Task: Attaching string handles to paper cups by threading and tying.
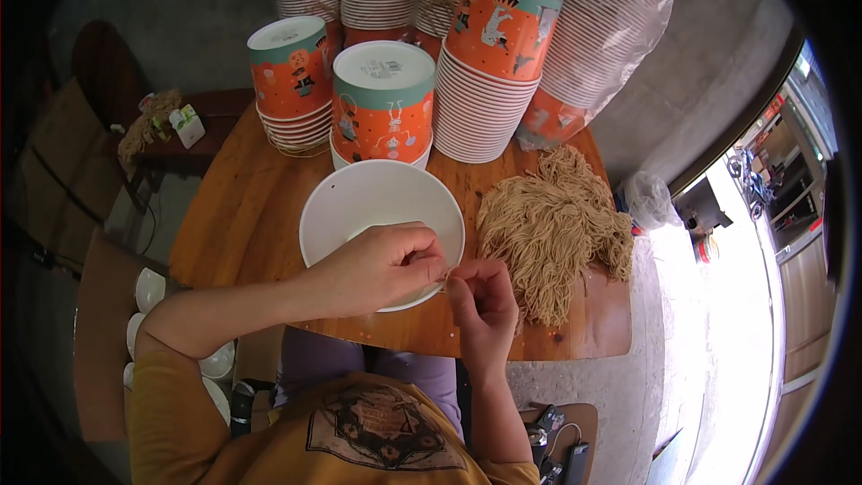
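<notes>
A white round paper bucket (pixel 332 220) sits on the wooden table in front of me, its mouth facing up, with a small dark hole near its far-left rim. My left hand (pixel 386 265) reaches across its mouth, fingers curled and pinched at the near-right rim. Just outside that same rim, my right hand (pixel 485 301) is closed with thumb and forefinger pressed together, its fingertips almost meeting the left ones. Whatever lies between the fingertips is too small to make out. Beside my right hand spreads a heap of tan string (pixel 557 224).
Behind the bucket stand upside-down orange-and-green printed buckets, a short stack (pixel 292 81), a middle one (pixel 382 112) and a tall stack (pixel 489 72). Plastic-wrapped stacks (pixel 620 27) lean against the wall. White bowl-like pieces (pixel 151 287) lie in a cardboard box at left. The wooden table (pixel 233 224) has a rounded edge.
</notes>
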Action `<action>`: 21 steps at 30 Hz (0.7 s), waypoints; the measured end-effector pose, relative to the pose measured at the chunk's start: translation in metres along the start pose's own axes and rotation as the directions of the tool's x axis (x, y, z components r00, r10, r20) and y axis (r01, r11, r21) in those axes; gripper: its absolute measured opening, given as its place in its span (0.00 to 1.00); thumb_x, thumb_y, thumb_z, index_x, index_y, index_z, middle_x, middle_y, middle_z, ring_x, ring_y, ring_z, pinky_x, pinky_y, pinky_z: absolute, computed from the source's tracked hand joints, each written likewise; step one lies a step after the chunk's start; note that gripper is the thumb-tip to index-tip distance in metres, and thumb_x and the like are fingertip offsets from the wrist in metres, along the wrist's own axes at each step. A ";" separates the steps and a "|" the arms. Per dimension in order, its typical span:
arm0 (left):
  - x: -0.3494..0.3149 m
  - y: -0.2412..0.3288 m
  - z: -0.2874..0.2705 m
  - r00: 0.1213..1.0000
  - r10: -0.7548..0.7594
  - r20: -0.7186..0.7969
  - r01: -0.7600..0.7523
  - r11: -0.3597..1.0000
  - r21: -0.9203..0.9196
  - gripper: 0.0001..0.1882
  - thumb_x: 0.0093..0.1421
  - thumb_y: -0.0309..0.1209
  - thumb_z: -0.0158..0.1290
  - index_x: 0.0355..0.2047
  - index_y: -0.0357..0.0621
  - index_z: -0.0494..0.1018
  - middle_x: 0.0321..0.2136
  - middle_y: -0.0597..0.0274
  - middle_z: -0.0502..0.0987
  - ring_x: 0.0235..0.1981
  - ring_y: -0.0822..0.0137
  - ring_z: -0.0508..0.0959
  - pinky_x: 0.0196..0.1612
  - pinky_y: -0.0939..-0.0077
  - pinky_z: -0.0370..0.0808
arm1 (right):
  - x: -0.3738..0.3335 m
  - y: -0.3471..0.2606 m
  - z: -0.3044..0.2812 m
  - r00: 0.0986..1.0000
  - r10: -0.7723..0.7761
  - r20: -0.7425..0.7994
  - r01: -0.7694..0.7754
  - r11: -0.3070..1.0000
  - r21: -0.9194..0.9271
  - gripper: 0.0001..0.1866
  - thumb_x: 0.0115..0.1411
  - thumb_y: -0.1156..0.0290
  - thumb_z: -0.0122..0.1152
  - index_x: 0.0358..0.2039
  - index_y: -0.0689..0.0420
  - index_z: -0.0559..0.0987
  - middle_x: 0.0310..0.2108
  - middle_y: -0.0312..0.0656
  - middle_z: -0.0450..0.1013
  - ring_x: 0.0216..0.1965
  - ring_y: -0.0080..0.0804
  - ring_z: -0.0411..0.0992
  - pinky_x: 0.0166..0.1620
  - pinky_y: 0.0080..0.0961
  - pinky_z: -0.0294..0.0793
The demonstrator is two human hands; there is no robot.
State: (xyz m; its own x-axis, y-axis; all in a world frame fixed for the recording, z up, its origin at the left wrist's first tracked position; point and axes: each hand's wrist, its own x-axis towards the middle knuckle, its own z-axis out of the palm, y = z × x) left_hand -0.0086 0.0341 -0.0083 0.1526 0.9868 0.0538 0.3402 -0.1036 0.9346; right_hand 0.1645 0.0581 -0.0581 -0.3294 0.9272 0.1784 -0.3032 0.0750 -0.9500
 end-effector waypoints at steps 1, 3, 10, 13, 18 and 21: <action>0.000 0.000 0.000 1.000 -0.001 0.000 0.001 1.000 0.000 0.10 0.62 0.32 0.51 0.32 0.36 0.72 0.27 0.62 0.75 0.29 0.73 0.73 0.34 0.76 0.71 | -0.001 0.000 0.000 1.000 -0.019 -0.006 0.019 0.998 -0.057 0.05 0.61 0.78 0.58 0.36 0.59 0.72 0.23 0.26 0.66 0.22 0.08 0.59 0.26 0.08 0.58; 0.001 -0.002 0.000 1.000 0.019 0.002 -0.019 1.000 0.006 0.10 0.62 0.32 0.51 0.32 0.36 0.72 0.28 0.62 0.75 0.29 0.73 0.73 0.35 0.76 0.71 | -0.001 0.001 0.000 0.999 -0.039 -0.010 0.037 0.993 -0.114 0.05 0.60 0.79 0.59 0.36 0.59 0.72 0.22 0.26 0.66 0.22 0.08 0.59 0.27 0.08 0.58; 0.001 0.002 0.001 0.998 0.060 -0.014 -0.059 0.996 0.063 0.10 0.62 0.32 0.51 0.30 0.36 0.71 0.28 0.59 0.74 0.29 0.65 0.74 0.35 0.71 0.71 | -0.002 0.002 0.000 0.977 -0.215 -0.018 0.194 0.914 -0.356 0.05 0.59 0.79 0.61 0.36 0.58 0.75 0.18 0.27 0.67 0.20 0.09 0.61 0.24 0.10 0.62; 0.000 0.007 0.002 0.989 0.149 -0.003 -0.147 0.975 0.165 0.09 0.61 0.31 0.51 0.30 0.37 0.71 0.30 0.57 0.73 0.32 0.59 0.74 0.36 0.67 0.71 | 0.000 0.002 -0.004 0.948 -0.315 0.039 0.287 0.799 -0.529 0.06 0.58 0.78 0.61 0.35 0.58 0.75 0.17 0.29 0.68 0.18 0.11 0.62 0.23 0.12 0.63; 0.001 0.010 0.002 0.958 0.284 0.042 -0.282 0.904 0.322 0.07 0.61 0.30 0.50 0.31 0.37 0.70 0.31 0.56 0.71 0.34 0.56 0.74 0.37 0.65 0.70 | 0.003 -0.006 -0.005 0.935 -0.343 0.091 0.327 0.731 -0.599 0.04 0.57 0.79 0.59 0.33 0.58 0.74 0.19 0.29 0.69 0.20 0.12 0.63 0.26 0.11 0.65; 0.001 0.014 0.001 0.984 0.168 0.065 -0.178 0.964 0.200 0.08 0.61 0.30 0.51 0.31 0.37 0.70 0.30 0.57 0.72 0.33 0.58 0.74 0.37 0.66 0.70 | 0.003 -0.003 -0.006 0.996 -0.087 -0.014 0.084 0.983 -0.162 0.02 0.59 0.80 0.56 0.32 0.59 0.73 0.23 0.30 0.71 0.24 0.11 0.65 0.29 0.10 0.65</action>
State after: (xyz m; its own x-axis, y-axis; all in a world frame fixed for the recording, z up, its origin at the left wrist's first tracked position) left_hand -0.0034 0.0333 0.0043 0.2680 0.9452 0.1866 0.4864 -0.2999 0.8206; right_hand 0.1696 0.0629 -0.0563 -0.2893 0.9222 0.2566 -0.1811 0.2105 -0.9607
